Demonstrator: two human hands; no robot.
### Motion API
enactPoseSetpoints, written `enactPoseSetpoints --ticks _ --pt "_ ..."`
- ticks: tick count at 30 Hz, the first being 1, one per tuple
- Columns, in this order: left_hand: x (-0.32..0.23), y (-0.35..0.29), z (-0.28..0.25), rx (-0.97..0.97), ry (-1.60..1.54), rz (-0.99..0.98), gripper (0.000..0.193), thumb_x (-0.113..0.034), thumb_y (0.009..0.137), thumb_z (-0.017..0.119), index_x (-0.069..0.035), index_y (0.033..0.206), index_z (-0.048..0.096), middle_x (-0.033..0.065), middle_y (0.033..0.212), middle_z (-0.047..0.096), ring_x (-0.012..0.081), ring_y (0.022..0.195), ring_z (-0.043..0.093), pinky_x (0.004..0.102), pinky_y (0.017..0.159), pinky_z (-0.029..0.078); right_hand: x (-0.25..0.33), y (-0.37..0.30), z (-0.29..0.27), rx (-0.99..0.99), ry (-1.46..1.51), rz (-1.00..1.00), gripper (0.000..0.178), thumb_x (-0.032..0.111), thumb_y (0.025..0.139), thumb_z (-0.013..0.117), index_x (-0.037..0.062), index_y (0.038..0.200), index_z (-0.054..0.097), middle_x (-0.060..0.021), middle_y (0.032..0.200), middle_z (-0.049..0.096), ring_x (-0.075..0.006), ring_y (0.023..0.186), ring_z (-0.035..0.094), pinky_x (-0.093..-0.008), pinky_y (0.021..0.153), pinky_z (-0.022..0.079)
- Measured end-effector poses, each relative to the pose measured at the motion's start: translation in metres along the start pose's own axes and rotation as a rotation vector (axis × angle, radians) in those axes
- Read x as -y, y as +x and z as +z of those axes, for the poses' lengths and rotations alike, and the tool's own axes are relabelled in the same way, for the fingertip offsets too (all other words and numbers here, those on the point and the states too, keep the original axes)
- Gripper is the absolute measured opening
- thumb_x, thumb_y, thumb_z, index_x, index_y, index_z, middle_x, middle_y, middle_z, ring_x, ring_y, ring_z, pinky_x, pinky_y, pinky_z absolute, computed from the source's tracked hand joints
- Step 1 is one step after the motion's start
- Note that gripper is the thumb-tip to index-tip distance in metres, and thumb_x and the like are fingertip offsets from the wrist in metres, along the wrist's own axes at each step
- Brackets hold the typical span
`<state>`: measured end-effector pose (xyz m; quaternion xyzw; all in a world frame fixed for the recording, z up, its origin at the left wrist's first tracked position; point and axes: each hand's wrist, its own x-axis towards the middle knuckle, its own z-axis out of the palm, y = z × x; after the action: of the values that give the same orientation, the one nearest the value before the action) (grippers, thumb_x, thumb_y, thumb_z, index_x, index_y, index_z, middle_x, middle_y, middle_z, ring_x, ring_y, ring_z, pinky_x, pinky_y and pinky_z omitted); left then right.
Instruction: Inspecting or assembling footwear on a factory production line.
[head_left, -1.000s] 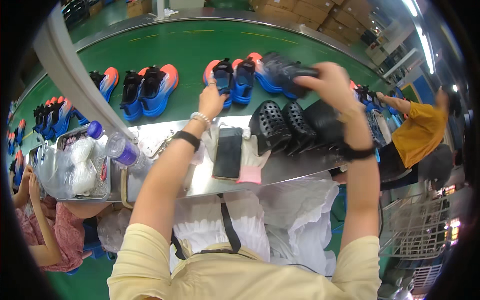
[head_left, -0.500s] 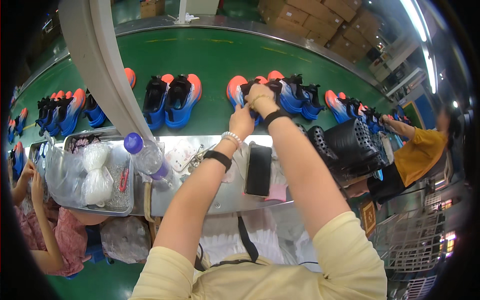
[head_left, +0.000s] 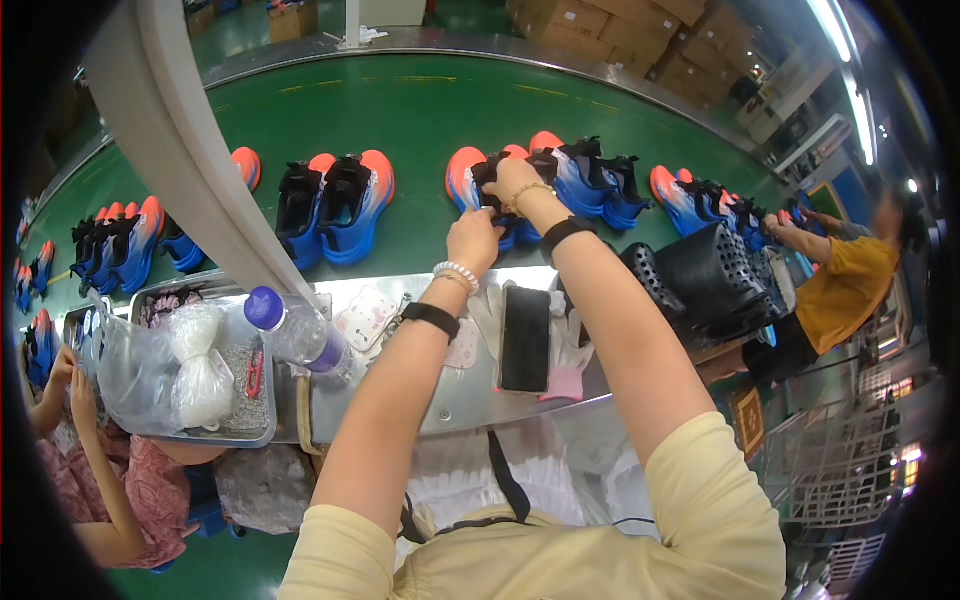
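A person's left hand (head_left: 474,242) and right hand (head_left: 516,184) are close together over a pair of blue, black and orange sneakers (head_left: 465,174) on a green surface (head_left: 400,112).

Fingers bend at the shoes' dark uppers; whether either grip is closed on them cannot be told. Nearer the body, a black rectangular phone (head_left: 525,340) lies on a silver metal desk (head_left: 470,402).

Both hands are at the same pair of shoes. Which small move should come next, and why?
Perhaps steady the blue-and-orange shoes at their near end with the left hand while the right hand works on top. The left hand is by the heels, and the right lies over the upper part; their exact hold is hidden.
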<state>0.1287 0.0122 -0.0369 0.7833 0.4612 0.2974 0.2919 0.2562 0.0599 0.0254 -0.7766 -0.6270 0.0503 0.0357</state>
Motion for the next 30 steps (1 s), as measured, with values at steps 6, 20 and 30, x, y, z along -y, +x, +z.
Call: enactPoseSetpoints --ticks 6,20,30 --pt "-0.001 0.001 -0.007 0.042 0.012 0.017 0.040 -0.020 0.081 0.065 -0.005 0.118 0.060 0.0182 0.111 0.064 0.0363 0.097 0.062 0.0433 0.085 0.049 0.006 0.013 0.013 -0.099 -0.004 -0.076 0.032 0.024 0.077 0.070 -0.0037 0.093 0.068 -0.0251 0.091 0.066 -0.0364 0.088 0.065 -0.0413 0.082 0.052" --pt "-0.002 -0.017 -0.048 -0.195 0.372 0.058 0.052 -0.004 0.078 0.062 -0.002 0.128 0.046 0.0241 0.139 0.038 0.0451 0.127 0.036 0.0453 0.102 0.038 -0.064 -0.203 -0.196 -0.255 0.409 -0.530 0.029 0.026 0.086 0.063 0.0033 0.104 0.066 -0.0112 0.082 0.068 -0.0194 0.074 0.063 -0.0311 0.069 0.049" --pt "-0.081 0.014 0.033 -0.048 0.224 0.535 0.040 -0.014 0.081 0.065 0.003 0.115 0.052 0.0223 0.115 0.057 0.0382 0.112 0.051 0.0437 0.098 0.039 -0.556 -0.354 -0.144 -0.917 0.150 0.453 0.044 0.038 0.089 0.060 0.0043 0.118 0.060 -0.0152 0.100 0.067 -0.0223 0.092 0.064 -0.0307 0.083 0.047"
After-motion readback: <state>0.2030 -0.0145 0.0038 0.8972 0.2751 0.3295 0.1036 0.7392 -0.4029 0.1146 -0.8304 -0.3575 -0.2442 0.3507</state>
